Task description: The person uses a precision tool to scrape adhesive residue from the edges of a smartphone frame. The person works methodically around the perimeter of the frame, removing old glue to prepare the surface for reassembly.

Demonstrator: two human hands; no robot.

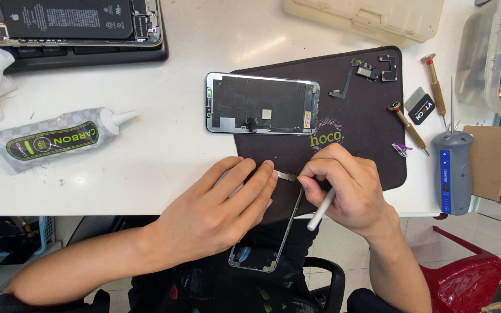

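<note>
Left hand [218,211] pressed flat on phone frame [268,243] overhanging dark mat [372,116] near edge, right hand [346,188] pinched around white tool [321,217] at frame's top, opened phone [262,104] on mat's far-left corner.

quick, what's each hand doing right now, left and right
Left hand: flat, fingers pressing on the phone screen frame at the mat's edge; no closed grip.
Right hand: closed on a slim white tool, tip at the frame.
</note>
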